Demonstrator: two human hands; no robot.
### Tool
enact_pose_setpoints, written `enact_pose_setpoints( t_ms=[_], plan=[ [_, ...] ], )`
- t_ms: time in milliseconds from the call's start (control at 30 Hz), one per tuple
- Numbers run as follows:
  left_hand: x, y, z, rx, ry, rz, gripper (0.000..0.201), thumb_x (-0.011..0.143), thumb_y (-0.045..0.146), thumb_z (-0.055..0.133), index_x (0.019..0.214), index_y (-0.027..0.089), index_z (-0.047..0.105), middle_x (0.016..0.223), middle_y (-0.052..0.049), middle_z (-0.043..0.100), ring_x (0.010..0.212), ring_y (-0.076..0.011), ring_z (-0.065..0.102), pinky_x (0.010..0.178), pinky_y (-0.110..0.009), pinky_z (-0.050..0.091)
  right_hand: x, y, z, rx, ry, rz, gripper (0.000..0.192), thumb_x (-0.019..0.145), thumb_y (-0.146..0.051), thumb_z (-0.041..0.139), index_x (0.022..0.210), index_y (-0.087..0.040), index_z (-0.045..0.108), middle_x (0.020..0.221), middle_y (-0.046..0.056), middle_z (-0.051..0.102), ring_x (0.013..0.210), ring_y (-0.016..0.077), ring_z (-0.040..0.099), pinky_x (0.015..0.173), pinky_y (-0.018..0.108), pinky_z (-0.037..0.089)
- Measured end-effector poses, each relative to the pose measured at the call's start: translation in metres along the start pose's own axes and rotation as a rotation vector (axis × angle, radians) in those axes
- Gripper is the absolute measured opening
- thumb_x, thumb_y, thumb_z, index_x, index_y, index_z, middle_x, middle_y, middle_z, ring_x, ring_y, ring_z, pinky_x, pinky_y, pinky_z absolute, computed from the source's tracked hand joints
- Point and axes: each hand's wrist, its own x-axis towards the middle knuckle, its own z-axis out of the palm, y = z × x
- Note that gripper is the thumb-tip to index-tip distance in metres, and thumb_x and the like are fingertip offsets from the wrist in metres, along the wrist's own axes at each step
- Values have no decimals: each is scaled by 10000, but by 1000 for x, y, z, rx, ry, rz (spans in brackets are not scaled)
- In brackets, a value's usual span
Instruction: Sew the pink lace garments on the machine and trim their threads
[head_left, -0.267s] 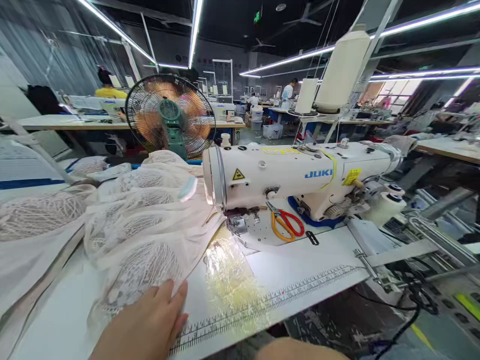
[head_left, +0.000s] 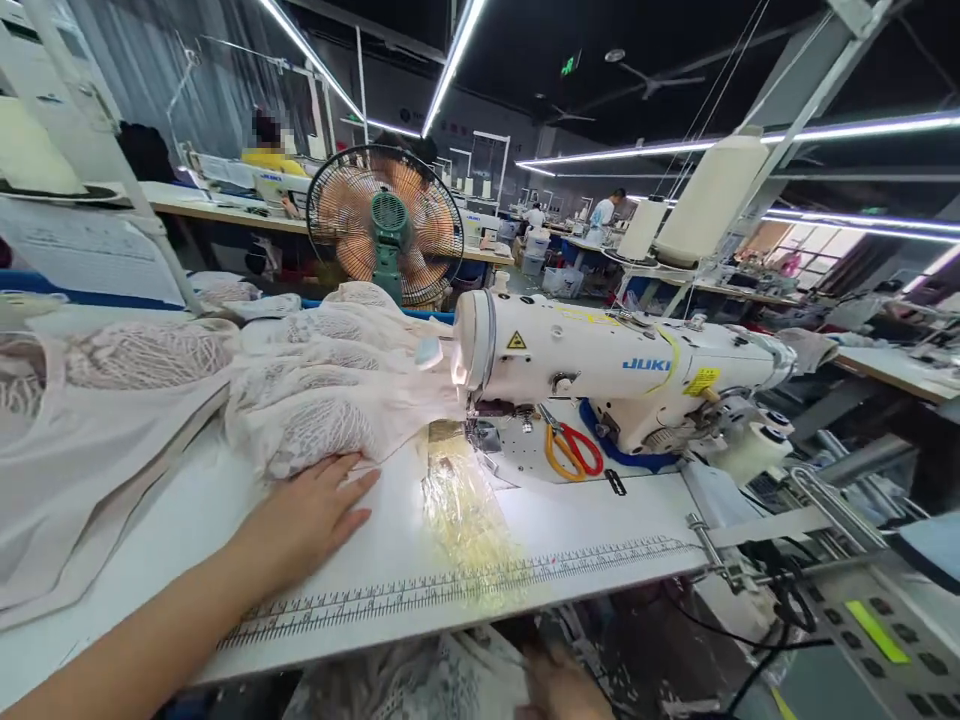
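Observation:
My left hand [head_left: 319, 510] lies on the white table with its fingers stretched out. Its fingertips touch the edge of a pale lace-cupped garment [head_left: 315, 435], part of a bunched row running toward the sewing machine [head_left: 555, 345]. Below the table's front edge, my right hand [head_left: 566, 685] is smeared by motion and its fingers cannot be made out. Beside it is a pale patterned cloth [head_left: 450, 680]; whether the hand grips it is unclear. Orange-and-red-handled scissors [head_left: 574, 450] and a black razor blade [head_left: 615, 482] rest by the machine arm.
Clear yellowish tape [head_left: 465, 500] covers part of the tabletop, above a printed ruler [head_left: 450, 585]. A large fan [head_left: 388, 225] stands behind the garments. Thread cones [head_left: 712, 200] rise behind the machine. A control box [head_left: 874, 630] is at lower right. Other people work farther back.
My left hand has moved forward along the table, pushing the lace garment's near edge away. My right hand now shows below the table edge beside the patterned cloth. The view has shifted left.

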Motion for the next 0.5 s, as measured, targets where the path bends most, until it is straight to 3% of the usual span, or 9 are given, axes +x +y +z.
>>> enact_pose_setpoints(
  t_ms=[33,100,233,333,400,500],
  plan=[
    [0,-3,5,-14,36,12,506,855,382,349,1288,171,503,1396,-124,440,1263,-301,421,1026,-469,361,-3,-1,3,-44,42,92,493,744,-188,592,1235,-155,549,1227,197,548,1099,365,539,849,388,456],
    [-7,-3,15,-27,133,37,487,839,360,378,1233,139,558,1366,-145,471,1249,-313,437,1025,-478,363,-7,-2,9,-109,105,130,425,731,-180,579,1154,-201,612,1150,150,602,1032,314,585,824,329,459],
    [-48,21,33,-83,486,171,376,834,313,425,1112,175,637,1269,-129,574,1189,-318,499,970,-499,421,-8,2,16,-189,178,24,343,721,-144,557,1039,-206,666,1042,108,642,953,257,604,816,286,447],
    [-91,52,48,-283,715,244,301,862,257,435,1099,227,618,1203,-65,621,1142,-227,538,1005,-383,410,-9,3,23,-199,242,-56,391,697,-108,565,1062,-221,651,1111,89,618,1003,241,574,851,274,427],
    [-117,73,62,-454,746,205,282,864,221,433,1078,252,613,1109,-39,662,1051,-176,589,948,-284,450,-11,1,28,-214,276,-71,352,704,-104,561,1024,-214,660,1119,86,612,1025,248,556,871,284,412],
    [-143,97,86,-632,629,129,273,855,206,425,1014,275,636,978,-17,697,911,-141,643,803,-190,503,-16,-10,33,-249,268,-35,286,724,-98,542,959,-199,671,1056,88,631,999,260,561,873,313,402]
  ],
)
